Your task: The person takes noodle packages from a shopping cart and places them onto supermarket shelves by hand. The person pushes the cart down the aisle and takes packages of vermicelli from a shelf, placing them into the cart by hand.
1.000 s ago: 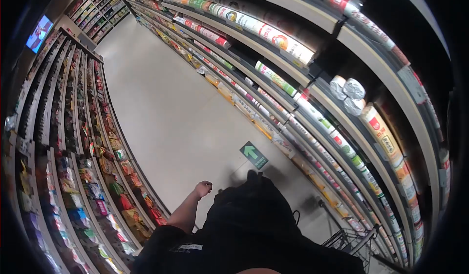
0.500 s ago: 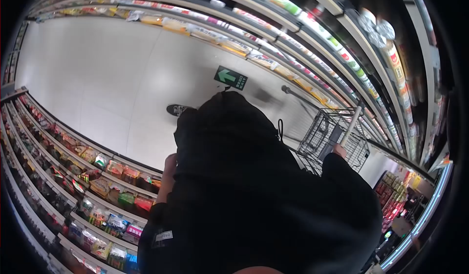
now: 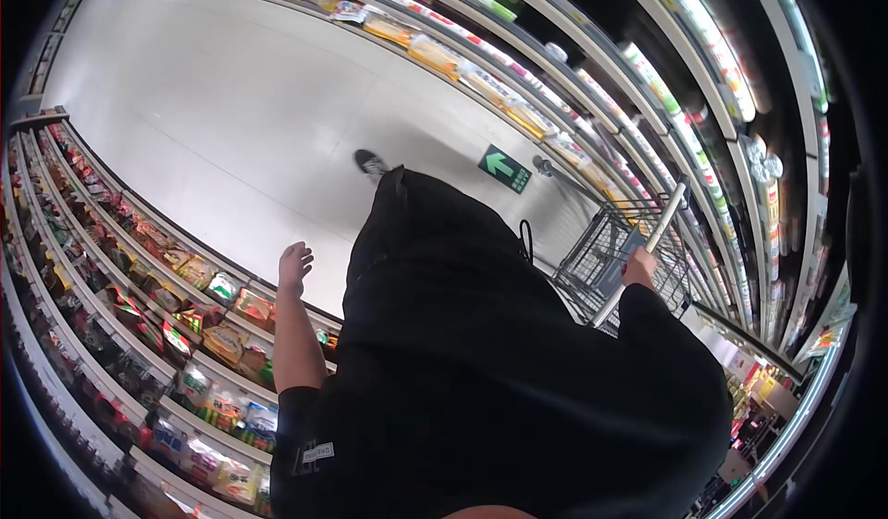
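My left hand [image 3: 295, 265] hangs over the pale floor beside the left shelves, its fingers slightly bent and apart, holding nothing. On the right, my right hand [image 3: 638, 267] is wrapped round the light-coloured handle [image 3: 662, 218] of a wire shopping cart [image 3: 592, 251]. The cart stands to the right of my body, close to the right-hand shelves. One dark shoe [image 3: 370, 164] shows on the floor in front of me.
Shelves of packaged goods [image 3: 222, 288] line the left side. Long shelves [image 3: 555, 89] with packets and rolls run along the right. A green arrow sign [image 3: 504, 167] lies on the floor near the cart.
The view has turned, and the cart and my right hand have come into sight since the first frame. My left hand has swung forward from beside my body. The floor sign now lies nearer the cart.
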A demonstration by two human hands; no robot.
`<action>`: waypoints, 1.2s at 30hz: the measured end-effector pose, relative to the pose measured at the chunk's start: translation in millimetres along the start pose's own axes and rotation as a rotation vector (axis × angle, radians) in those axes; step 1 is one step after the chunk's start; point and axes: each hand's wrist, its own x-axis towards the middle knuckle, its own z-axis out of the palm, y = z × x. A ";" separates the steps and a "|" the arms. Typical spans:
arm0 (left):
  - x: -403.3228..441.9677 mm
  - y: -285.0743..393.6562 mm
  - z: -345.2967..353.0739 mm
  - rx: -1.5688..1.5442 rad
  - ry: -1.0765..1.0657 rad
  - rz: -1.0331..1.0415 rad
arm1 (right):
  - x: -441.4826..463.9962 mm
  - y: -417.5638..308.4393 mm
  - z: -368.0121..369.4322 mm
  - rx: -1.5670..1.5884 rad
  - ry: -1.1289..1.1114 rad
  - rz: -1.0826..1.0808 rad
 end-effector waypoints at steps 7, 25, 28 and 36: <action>78.9 26.1 -120.5 -0.011 0.002 0.031 | -62.2 -58.1 93.7 0.009 0.021 0.059; 85.3 -9.1 -380.5 -0.241 -0.132 -0.275 | -540.5 -260.6 286.6 0.299 -0.331 -0.065; 131.3 -6.7 -422.1 -0.375 -0.059 -0.359 | -698.0 -300.4 301.5 0.411 -0.358 -0.052; 243.9 43.2 -584.9 -0.754 0.036 -0.292 | -868.7 -371.7 473.0 0.354 -0.445 -0.340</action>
